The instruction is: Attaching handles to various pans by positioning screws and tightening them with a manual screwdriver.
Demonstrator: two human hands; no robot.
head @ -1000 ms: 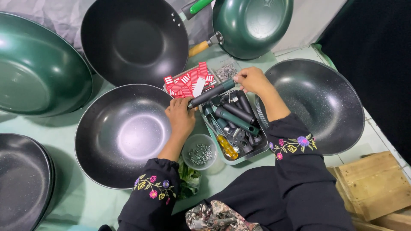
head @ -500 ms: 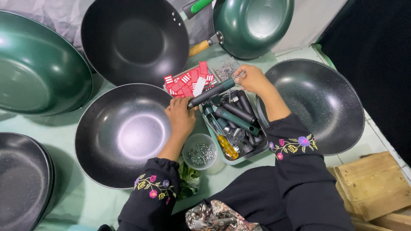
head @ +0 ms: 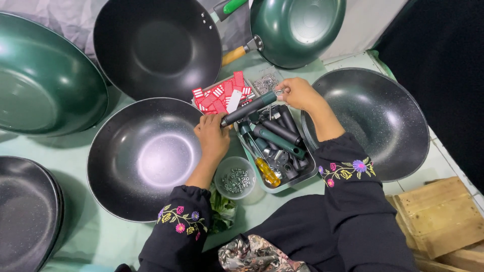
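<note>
My left hand (head: pixel 213 137) rests on the right rim of a dark speckled wok (head: pixel 143 157) and grips the near end of a dark pan handle (head: pixel 248 109). That handle slants up to the right, where my right hand (head: pixel 298 93) pinches its far end with the metal ring. Below the handle sits a metal tray (head: pixel 302 174) holding several more dark and green handles, a yellow-handled screwdriver (head: pixel 266 173) and metal fittings. Both my sleeves are black with embroidered flowers.
A small clear cup of nuts (head: pixel 236 179) stands beside the tray. Red and white packets (head: pixel 220 97) lie behind it. Green and black woks (head: pixel 156 45) ring the pale green table: a green one (head: pixel 40 80) far left, another black one (head: pixel 373 121) right. Wooden crates (head: pixel 438 221) stand lower right.
</note>
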